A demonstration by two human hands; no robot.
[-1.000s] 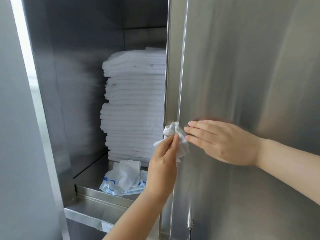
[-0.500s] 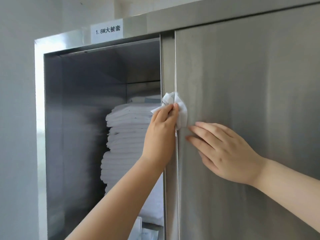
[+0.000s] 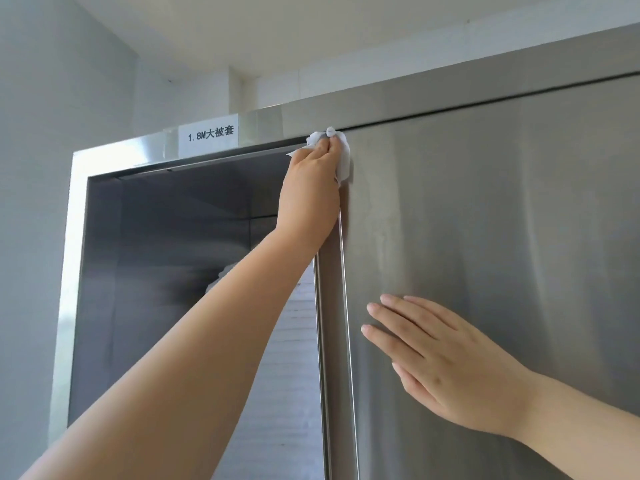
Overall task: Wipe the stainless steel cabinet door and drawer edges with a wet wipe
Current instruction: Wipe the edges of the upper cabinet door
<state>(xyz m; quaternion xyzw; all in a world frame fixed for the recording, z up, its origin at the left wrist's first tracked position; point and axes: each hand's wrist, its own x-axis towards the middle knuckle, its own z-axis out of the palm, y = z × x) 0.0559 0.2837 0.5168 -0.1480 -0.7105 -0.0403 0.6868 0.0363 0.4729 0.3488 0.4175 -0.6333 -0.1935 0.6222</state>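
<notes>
Here, the stainless steel cabinet door (image 3: 485,271) takes up the whole right side of the view, from 1 o'clock round to 5 o'clock. Its brushed face carries soft vertical reflections. The open compartment (image 3: 173,271) fills the 7 to 9 o'clock area, dark inside. A pale stack of linen (image 3: 294,358) shows dimly at its right side behind the forearm, too blurred to tell more. A grey wall (image 3: 34,168) runs along the far 9 o'clock edge. The cabinet's top rail (image 3: 433,95) slants across from 10 o'clock up to 2 o'clock.

The door's folded edge (image 3: 334,341) stands upright through the centre and down to 6 o'clock, between the compartment and the door face.

The right hand (image 3: 450,362) lies at 4 o'clock with its palm flat on the door face. Its grip is apart, the fingers (image 3: 415,327) straight and pointing toward 10 o'clock, holding nothing.

The left hand (image 3: 310,188) reaches up from 7 o'clock on a long bare forearm to just above centre.

A white label (image 3: 209,134) with printed characters sits on the rail at 11 o'clock.

The left hand's grip is clamped on the wet wipe (image 3: 343,157), bunched white. It presses the wipe against the top corner of the door's edge, at 12 o'clock, touching the rail's lower lip.
</notes>
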